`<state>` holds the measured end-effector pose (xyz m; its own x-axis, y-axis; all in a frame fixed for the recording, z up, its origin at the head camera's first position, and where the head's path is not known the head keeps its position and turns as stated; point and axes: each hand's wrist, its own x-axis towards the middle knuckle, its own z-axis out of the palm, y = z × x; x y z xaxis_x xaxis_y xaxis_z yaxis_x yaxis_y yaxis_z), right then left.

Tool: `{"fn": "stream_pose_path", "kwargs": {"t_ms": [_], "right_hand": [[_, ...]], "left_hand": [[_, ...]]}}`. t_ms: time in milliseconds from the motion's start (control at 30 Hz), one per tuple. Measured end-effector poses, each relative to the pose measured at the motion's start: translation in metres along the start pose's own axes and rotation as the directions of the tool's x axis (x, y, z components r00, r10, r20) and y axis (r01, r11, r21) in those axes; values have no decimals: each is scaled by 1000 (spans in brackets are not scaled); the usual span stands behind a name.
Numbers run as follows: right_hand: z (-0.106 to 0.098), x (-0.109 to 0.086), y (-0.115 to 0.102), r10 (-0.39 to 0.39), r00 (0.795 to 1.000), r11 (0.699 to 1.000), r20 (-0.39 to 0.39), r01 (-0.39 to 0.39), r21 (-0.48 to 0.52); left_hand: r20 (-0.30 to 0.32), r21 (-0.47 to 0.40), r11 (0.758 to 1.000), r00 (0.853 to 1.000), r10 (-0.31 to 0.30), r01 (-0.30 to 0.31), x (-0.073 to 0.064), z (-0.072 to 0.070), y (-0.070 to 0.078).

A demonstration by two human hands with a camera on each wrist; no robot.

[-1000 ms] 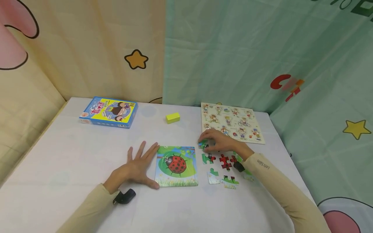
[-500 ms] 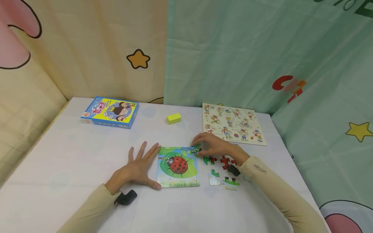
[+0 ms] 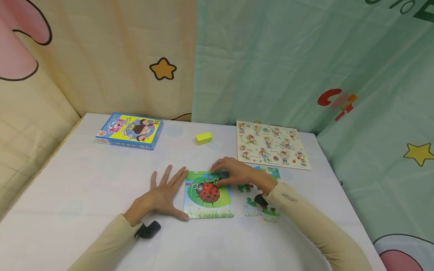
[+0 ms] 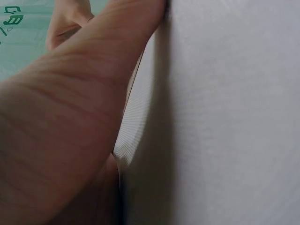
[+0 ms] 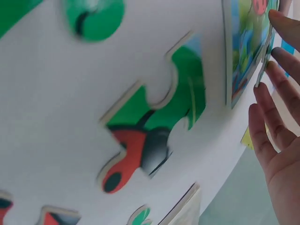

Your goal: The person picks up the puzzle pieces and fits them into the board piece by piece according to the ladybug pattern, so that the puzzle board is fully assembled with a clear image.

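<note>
A square puzzle board (image 3: 209,205) printed with a red ladybug lies on the white table. My left hand (image 3: 162,195) is spread flat on the table, fingertips and thumb at the board's left edge; in the left wrist view this hand (image 4: 75,103) fills the left side. Over the board's upper right part, my right hand (image 3: 235,173) pinches a thin puzzle piece (image 5: 263,68), seen almost edge-on in the right wrist view. Several loose puzzle pieces (image 3: 251,211) lie right of the board, partly hidden under the right forearm. One green, red and black piece (image 5: 187,79) shows up close.
At the back right lies a cream board (image 3: 271,145) with figures of children. A yellow block (image 3: 203,138) stands behind the ladybug board, and a blue and yellow box (image 3: 130,130) sits at the back left. Curtains (image 3: 257,60) hang along the table's far edge.
My right hand has carried the puzzle piece leftward from the loose pieces to over the ladybug board's upper part. My left hand has stayed at the board's left edge.
</note>
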<state>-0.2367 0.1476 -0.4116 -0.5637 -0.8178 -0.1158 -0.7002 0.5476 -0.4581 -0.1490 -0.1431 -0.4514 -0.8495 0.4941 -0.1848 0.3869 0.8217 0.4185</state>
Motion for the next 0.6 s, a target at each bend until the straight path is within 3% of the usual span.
{"fn": "stream_pose_path", "kwargs": {"t_ms": [200,600], "right_hand": [[5,9,-14,-8,1000,1000,12,8,-26],[14,29,-40,73,996,995,48,-70,-70]], "left_hand": [[16,10,1000,1000,-20,20,-4,-5,5],[23,46,999,1000,-22,21,-1,-6,4]]}}
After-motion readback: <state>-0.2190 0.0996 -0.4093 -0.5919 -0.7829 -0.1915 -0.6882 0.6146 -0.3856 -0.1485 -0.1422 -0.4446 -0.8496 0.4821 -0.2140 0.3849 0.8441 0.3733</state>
